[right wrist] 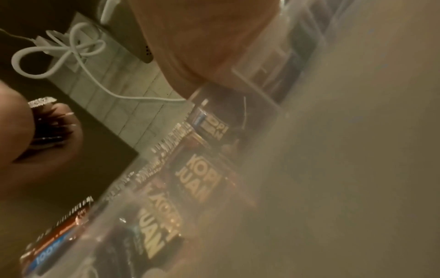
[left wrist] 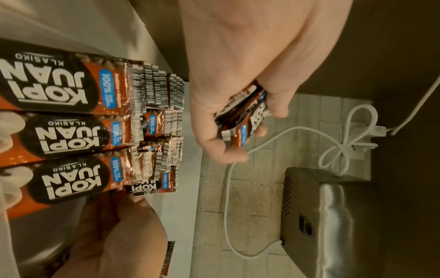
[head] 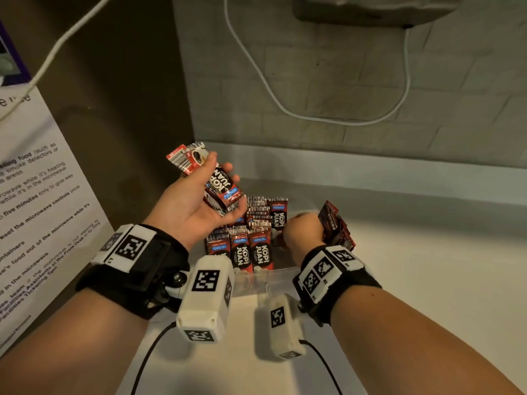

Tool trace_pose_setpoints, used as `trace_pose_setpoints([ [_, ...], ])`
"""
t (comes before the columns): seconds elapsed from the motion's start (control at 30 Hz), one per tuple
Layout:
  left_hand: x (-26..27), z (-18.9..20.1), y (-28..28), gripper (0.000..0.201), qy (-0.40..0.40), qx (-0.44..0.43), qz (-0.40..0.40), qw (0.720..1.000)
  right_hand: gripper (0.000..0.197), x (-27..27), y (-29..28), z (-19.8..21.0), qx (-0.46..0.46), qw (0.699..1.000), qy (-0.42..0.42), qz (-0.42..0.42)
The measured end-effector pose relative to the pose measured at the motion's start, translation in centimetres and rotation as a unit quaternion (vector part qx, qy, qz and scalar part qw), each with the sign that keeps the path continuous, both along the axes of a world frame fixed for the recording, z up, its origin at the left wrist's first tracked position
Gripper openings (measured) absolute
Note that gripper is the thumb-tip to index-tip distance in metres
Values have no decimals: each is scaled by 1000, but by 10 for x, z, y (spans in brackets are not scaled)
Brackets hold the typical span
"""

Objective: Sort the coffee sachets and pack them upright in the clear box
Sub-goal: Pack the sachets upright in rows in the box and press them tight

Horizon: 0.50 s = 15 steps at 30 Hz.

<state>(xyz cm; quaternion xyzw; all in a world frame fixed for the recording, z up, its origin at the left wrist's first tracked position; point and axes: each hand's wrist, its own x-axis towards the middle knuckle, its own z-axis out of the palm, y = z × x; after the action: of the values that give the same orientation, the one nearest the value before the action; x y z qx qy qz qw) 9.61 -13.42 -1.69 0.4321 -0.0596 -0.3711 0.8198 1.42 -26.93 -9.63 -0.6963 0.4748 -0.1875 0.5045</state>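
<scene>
A clear box (head: 281, 272) on the white counter holds rows of red-and-black Kopi Juan sachets (head: 250, 246) standing upright; they fill the left of the left wrist view (left wrist: 71, 131). My left hand (head: 199, 195) is raised above the box's far left corner, palm up, and grips a small bundle of sachets (head: 218, 182) (left wrist: 247, 116). My right hand (head: 303, 232) is at the box's right side, fingers curled round another bunch of sachets (head: 336, 226). In the right wrist view the box wall (right wrist: 250, 79) and sachets (right wrist: 197, 178) are blurred.
A white cable (head: 285, 106) loops down the tiled wall under a metal appliance (head: 370, 10). A printed notice (head: 37, 195) leans at the left. The counter (head: 427, 266) runs on to the right of the box.
</scene>
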Motion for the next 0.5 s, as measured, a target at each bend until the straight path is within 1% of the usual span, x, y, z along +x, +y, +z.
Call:
trace_pose_setpoints([
  [0.07, -1, 1, 0, 15, 0, -9, -5, 1000, 29, 1, 0, -1, -3, 1000, -3, 8],
  [0.23, 0, 2, 1, 6, -7, 14, -14, 1000, 28, 2, 0, -2, -34, 999, 3, 10],
  [0.33, -1, 2, 1, 6, -6, 21, -12, 1000, 26, 3, -2, -3, -38, 999, -1, 12],
  [0.37, -1, 2, 1, 7, -7, 23, -12, 1000, 23, 3, -2, -4, -37, 999, -1, 15],
  [0.47, -1, 2, 2, 9, -14, 28, -18, 999, 4, 3, -3, -5, -45, 999, 5, 22],
  [0.5, -1, 1, 2, 9, -15, 29, -20, 999, 3, 3, -4, -6, -50, 998, 7, 22],
])
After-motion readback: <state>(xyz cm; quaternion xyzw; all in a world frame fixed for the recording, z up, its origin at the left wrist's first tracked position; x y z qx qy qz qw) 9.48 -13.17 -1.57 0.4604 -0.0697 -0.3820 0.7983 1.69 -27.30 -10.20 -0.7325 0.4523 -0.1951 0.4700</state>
